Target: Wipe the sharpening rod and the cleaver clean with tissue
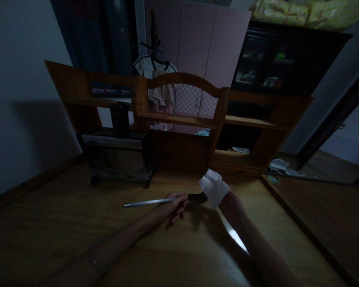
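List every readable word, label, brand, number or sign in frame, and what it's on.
None readable.
Silver rod in left hand: no text visible.
White tissue or cloth in right hand: no text visible.
Yellow wrapping atop the dark cabinet: faint marks, too blurred to read.
Packet on the right-hand shelf: too small to read.

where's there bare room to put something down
Bare tabletop lies left of the left forearm, toward the wall, and right of the right forearm, up to the wooden strip. Crowded: around the left hand, right hand, stick and tissue, and by the boxy dark object.
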Motion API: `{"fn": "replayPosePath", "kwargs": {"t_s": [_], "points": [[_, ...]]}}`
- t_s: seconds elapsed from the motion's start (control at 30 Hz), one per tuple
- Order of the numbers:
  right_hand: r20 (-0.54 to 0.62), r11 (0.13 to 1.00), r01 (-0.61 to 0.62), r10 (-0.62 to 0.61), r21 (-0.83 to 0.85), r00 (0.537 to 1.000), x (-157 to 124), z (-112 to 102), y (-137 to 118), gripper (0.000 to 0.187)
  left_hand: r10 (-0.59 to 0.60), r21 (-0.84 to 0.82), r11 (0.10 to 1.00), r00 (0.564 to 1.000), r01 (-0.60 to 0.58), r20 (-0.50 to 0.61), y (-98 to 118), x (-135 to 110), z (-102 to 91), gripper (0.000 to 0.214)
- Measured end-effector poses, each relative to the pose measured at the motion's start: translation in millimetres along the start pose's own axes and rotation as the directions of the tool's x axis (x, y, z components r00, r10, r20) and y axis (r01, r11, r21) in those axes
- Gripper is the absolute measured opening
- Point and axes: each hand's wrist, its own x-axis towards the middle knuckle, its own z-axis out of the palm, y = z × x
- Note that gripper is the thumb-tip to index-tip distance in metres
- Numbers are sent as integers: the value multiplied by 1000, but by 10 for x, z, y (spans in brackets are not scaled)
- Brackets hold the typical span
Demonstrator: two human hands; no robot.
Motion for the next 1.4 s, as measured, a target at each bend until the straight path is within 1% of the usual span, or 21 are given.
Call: {"fn": "replayPosePath", "kwargs": {"t_s": [0.07, 0.1, 0.13, 0.17, 0.2, 0.23, 0.3, 0.37, 0.4, 0.47, 0.53, 0.7, 0.8, 1.03, 1.17, 1.27, 1.33, 1.4], "points": [[-109, 992, -80, 91, 97, 990, -31, -9, -12, 38, -2, -12, 1000, 1000, 2, 24, 8, 3, -18, 35], [-156, 989, -99, 116, 111, 981, -52, -4, -32, 34, -13, -17, 1000, 999, 13, 35, 16, 0, -22, 34], [-188, 994, -91, 102, 67, 977, -75, 9, -60, 32, -22, -22, 999, 999, 23, 44, 23, -6, -21, 33], [-195, 997, -72, 70, -4, 978, -99, 31, -93, 32, -33, -26, 999, 998, 34, 55, 31, -14, -18, 32], [-173, 996, -46, 31, -82, 984, -123, 61, -128, 31, -36, -32, 999, 997, 38, 62, 37, -23, -12, 31], [-117, 988, -17, -1, -151, 993, -146, 96, -160, 31, -34, -40, 998, 997, 37, 68, 42, -32, -6, 30], [48, 970, 59, -49, -234, 998, -186, 173, -205, 31, -23, -63, 998, 996, 28, 82, 50, -50, 7, 30], [213, 953, 151, -95, -261, 972, -211, 241, -217, 33, -18, -83, 996, 996, 25, 86, 59, -61, 15, 31], [277, 944, 193, -117, -268, 954, -218, 266, -214, 37, -29, -84, 996, 996, 37, 87, 65, -64, 16, 33], [344, 925, 250, -144, -288, 928, -223, 297, -197, 45, -67, -76, 994, 994, 74, 91, 82, -65, 14, 36], [364, 913, 261, -138, -315, 921, -220, 308, -179, 45, -104, -70, 991, 989, 112, 106, 106, -64, 13, 35], [363, 911, 191, -50, -365, 930, -213, 295, -156, 35, -102, -67, 992, 987, 111, 122, 184, -93, 38, 31], [388, 924, 146, 3, -353, 922, -211, 272, -169, 29, -108, -29, 993, 984, 113, 145, 218, -125, 56, 30], [439, 965, 56, 65, -258, 896, -192, 183, -205, 27, -145, 64, 989, 977, 137, 156, 207, -152, 53, 30], [462, 975, -4, 109, -221, 880, -205, 165, -219, 28, -166, 83, 985, 963, 152, 213, 223, -205, 38, 30], [481, 978, -54, 148, -204, 864, -230, 199, -264, 29, -175, 69, 984, 948, 162, 265, 255, -245, 21, 29], [490, 976, -67, 162, -205, 857, -245, 235, -300, 27, -182, 35, 983, 945, 179, 271, 278, -255, 5, 28], [483, 976, -74, 166, -204, 860, -257, 269, -327, 26, -183, 9, 982, 942, 188, 282, 297, -253, -14, 27]]}}
